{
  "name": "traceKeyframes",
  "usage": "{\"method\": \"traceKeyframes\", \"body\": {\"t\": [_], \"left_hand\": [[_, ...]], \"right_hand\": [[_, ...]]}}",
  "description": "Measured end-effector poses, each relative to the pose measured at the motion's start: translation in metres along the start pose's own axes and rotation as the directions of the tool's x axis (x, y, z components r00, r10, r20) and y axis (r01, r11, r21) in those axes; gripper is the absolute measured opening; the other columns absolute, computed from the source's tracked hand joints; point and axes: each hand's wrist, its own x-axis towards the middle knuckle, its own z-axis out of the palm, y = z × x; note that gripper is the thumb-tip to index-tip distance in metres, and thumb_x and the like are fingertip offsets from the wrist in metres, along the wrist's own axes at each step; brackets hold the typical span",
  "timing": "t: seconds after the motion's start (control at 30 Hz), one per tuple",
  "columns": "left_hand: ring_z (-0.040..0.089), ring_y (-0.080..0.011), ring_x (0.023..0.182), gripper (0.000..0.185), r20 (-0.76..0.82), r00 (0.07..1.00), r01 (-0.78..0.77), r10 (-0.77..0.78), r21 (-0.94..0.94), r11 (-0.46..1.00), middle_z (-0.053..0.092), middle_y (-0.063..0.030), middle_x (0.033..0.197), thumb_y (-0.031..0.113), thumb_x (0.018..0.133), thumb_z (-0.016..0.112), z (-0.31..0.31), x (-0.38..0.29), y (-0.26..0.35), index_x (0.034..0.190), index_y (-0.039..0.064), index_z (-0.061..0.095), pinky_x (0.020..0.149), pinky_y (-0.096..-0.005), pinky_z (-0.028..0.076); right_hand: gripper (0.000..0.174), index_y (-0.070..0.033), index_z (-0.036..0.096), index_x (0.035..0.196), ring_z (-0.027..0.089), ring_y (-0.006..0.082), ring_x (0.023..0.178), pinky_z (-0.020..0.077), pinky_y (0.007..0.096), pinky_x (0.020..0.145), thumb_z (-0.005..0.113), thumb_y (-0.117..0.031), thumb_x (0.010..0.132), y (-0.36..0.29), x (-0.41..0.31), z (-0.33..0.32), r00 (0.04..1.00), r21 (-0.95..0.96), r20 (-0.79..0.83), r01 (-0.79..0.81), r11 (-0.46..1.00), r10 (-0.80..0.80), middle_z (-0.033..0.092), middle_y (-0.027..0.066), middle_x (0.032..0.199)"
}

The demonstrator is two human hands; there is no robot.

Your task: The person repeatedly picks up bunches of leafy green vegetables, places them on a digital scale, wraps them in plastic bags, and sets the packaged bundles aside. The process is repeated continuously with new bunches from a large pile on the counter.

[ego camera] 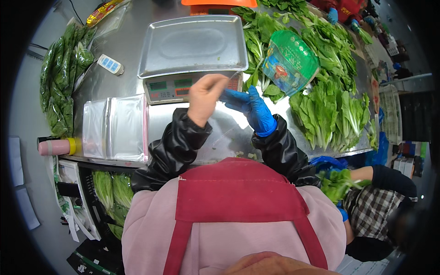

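My bare left hand (205, 98) is raised over the front edge of a digital weighing scale (165, 90), its fingers bent towards my right hand and slightly blurred. My right hand (256, 110) wears a blue glove, palm turned inward, fingers pointing left. The hands nearly meet; whether the left one pinches anything thin cannot be told. Beyond them lies the scale's metal tray (192, 44), with only a tiny green scrap on it. A green printed plastic bag (292, 63) rests on leafy greens (326, 113) at the right.
Stacked clear plastic bags (125, 127) lie at left, near a pink bottle (55, 147), a white power strip (110, 64) and bagged greens (62, 79). Packed greens fill a black crate (111, 192) below the table. A co-worker (374, 209) holds greens at lower right; another person (347, 10) is at upper right.
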Motion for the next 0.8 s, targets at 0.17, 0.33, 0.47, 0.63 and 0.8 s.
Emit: {"method": "traceKeyframes", "body": {"t": [0.17,0.33,0.47,0.63,0.8], "left_hand": [[0.061,-0.0102,0.071,0.031,0.178,0.855,0.460,-0.487,0.171,0.871,0.068,-0.0035,0.079,0.010,0.088,0.068,-0.013,-0.052,-0.026,0.117,0.000,0.065,0.068,-0.0240,0.048],[0.061,-0.0210,0.065,0.054,0.324,0.930,-0.035,-0.175,0.552,0.833,0.067,-0.0113,0.101,0.010,0.079,0.074,0.008,-0.080,-0.047,0.129,0.004,0.055,0.063,-0.0306,0.050],[0.059,-0.0208,0.064,0.058,0.265,0.953,-0.259,0.149,0.450,0.855,0.059,-0.0111,0.118,0.006,0.079,0.072,0.019,-0.056,-0.030,0.132,0.006,0.050,0.063,-0.0316,0.050],[0.062,-0.0227,0.071,0.062,0.305,0.944,-0.223,0.128,0.300,0.927,0.063,-0.0125,0.111,0.004,0.082,0.068,0.031,-0.006,-0.008,0.139,0.006,0.045,0.068,-0.0320,0.051],[0.067,-0.0222,0.077,0.045,0.405,0.908,0.052,-0.111,0.155,0.987,0.069,-0.0144,0.088,0.009,0.086,0.067,0.025,-0.007,-0.032,0.129,0.005,0.056,0.069,-0.0295,0.051]], "right_hand": [[0.046,0.003,0.064,0.118,0.064,0.0197,0.100,0.0486,0.0342,0.094,0.042,-0.035,0.104,0.000,0.027,-0.055,0.704,-0.414,-0.428,0.404,0.816,-0.566,0.068,0.0127,0.110],[0.044,0.006,0.061,0.117,0.063,0.0256,0.104,0.0503,0.0369,0.093,0.049,-0.034,0.102,-0.011,0.047,-0.080,0.798,-0.172,-0.492,0.302,0.938,-0.348,0.065,0.0163,0.114],[0.050,0.008,0.057,0.119,0.063,0.0281,0.105,0.0510,0.0388,0.093,0.044,-0.037,0.102,-0.014,0.032,-0.057,0.812,-0.083,-0.511,0.279,0.957,-0.282,0.064,0.0190,0.117],[0.051,0.008,0.058,0.119,0.063,0.0277,0.104,0.0514,0.0397,0.094,0.046,-0.038,0.101,-0.020,0.002,-0.023,0.938,0.079,-0.293,0.214,0.974,-0.183,0.064,0.0198,0.117],[0.050,0.007,0.059,0.120,0.064,0.0261,0.102,0.0515,0.0369,0.091,0.046,-0.037,0.101,-0.031,-0.002,-0.033,0.950,0.073,-0.273,0.177,0.982,-0.151,0.065,0.0177,0.116]]}}
